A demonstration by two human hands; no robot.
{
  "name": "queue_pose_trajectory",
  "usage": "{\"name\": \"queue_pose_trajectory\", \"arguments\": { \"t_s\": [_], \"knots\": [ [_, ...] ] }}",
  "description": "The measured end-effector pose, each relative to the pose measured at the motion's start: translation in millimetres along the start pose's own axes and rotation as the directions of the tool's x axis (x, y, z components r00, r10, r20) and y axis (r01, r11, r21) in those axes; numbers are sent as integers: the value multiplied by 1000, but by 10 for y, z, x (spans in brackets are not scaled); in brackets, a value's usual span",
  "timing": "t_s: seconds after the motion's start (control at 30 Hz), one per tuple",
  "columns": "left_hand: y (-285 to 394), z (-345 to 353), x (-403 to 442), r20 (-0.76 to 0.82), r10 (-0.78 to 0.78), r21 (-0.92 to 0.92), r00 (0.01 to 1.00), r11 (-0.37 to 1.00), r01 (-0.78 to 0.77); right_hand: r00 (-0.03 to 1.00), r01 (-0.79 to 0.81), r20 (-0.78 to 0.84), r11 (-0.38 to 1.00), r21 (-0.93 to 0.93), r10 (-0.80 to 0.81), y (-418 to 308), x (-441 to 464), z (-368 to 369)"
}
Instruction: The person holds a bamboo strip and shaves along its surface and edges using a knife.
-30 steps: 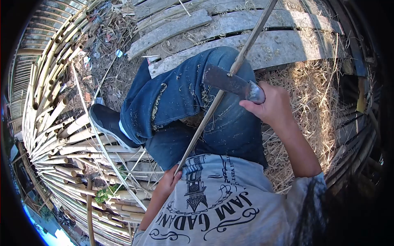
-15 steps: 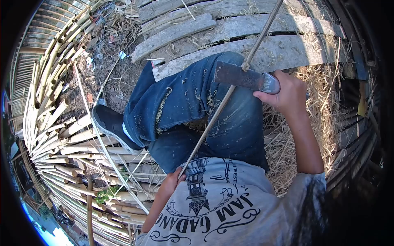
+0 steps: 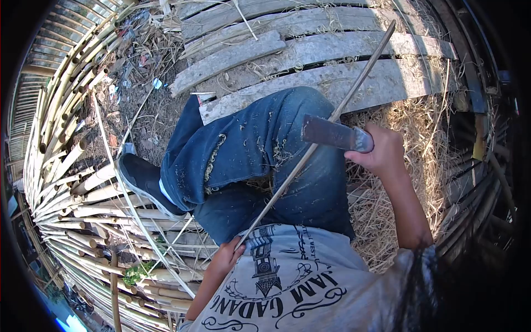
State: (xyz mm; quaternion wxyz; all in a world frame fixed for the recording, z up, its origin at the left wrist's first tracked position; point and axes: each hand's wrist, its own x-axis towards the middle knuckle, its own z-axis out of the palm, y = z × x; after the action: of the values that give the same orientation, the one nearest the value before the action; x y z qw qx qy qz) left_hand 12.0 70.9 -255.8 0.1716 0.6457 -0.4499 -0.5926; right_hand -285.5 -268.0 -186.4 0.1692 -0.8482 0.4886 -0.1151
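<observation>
My left hand [image 3: 225,258] is closed around the lower end of a long, thin bamboo strip [image 3: 287,180], close to the shirt. The strip slants up across my jeans, and its far tip shows over the planks. In my right hand [image 3: 384,149] is a broad-bladed knife [image 3: 327,133], its handle mostly hidden by the fingers. The wide, dark blade lies across the strip above my knee, pointing left. Whether its edge is cutting into the strip I cannot tell. Pale shavings cling to the jeans [image 3: 238,144].
Weathered planks [image 3: 365,80] lie ahead, with a loose board [image 3: 227,62] on them. Cut bamboo poles [image 3: 94,238] are stacked along the left. Long pale strips [image 3: 130,191] cross beside my shoe [image 3: 145,180]. Shavings [image 3: 420,149] pile up at the right.
The strip has been drawn back toward my body, so its far tip is now visible. A small curl at the blade is gone. The view has shifted slightly.
</observation>
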Motion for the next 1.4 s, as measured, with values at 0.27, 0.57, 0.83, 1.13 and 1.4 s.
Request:
{"name": "queue_pose_trajectory", "arguments": {
  "t_s": [0.27, 0.57, 0.83, 1.13, 1.4],
  "knots": [
    [86, -38, 9, -24, 4, -15, 1000, 1000, -4, 997, 16, 79, 996, -89, -9, -125, -68, 63],
    [71, -22, 29, -33, 17, -28, 999, 999, -18, 968, 248, 91, 951, -186, -234, -41, -30, 110],
    [228, -88, 66, -16, 19, -103, 1000, 994, -20, 995, -86, 56, 990, 110, 81, -175, -240, 231],
    [462, -148, 301, 5, 87, -114, 996, 990, -86, 992, -126, 41, 967, 223, 119, -423, -440, 432],
    [1115, -227, 928, 60, 170, -305, 984, 941, -144, 996, -54, 75, 991, 123, 45, -413, -369, 336]
  ]
}}
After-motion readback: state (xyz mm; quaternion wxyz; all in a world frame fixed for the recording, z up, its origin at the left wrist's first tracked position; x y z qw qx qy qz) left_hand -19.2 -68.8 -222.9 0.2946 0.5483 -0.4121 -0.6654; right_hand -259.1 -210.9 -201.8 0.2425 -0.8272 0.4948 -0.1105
